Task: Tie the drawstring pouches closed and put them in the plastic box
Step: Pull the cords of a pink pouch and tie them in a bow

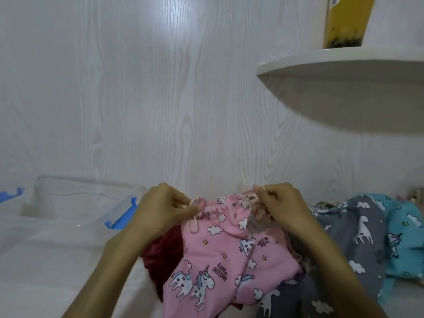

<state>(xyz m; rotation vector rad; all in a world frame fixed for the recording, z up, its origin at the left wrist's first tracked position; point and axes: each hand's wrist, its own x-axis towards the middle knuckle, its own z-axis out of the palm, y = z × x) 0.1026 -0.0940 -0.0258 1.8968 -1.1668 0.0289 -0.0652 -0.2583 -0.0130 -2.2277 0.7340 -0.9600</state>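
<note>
Pink drawstring pouch (220, 253), printed with white unicorns, clouds, yellow stars and the words "little UNICORN", lies low in the middle of the view, its gathered mouth raised between both hands. Left hand (165, 208) pinches a pale cord (193, 201) at the pouch's left corner, fingers closed tight on it. Right hand (281, 206) grips the cord at the right corner, fingers curled narrow. A knot may be forming there, though blur hides it. Grey pouch (358, 228) and teal pouch (403, 235) lie to the right, dark red cloth (160, 255) underneath. Clear plastic box (75, 198) with blue clips stands left.
</note>
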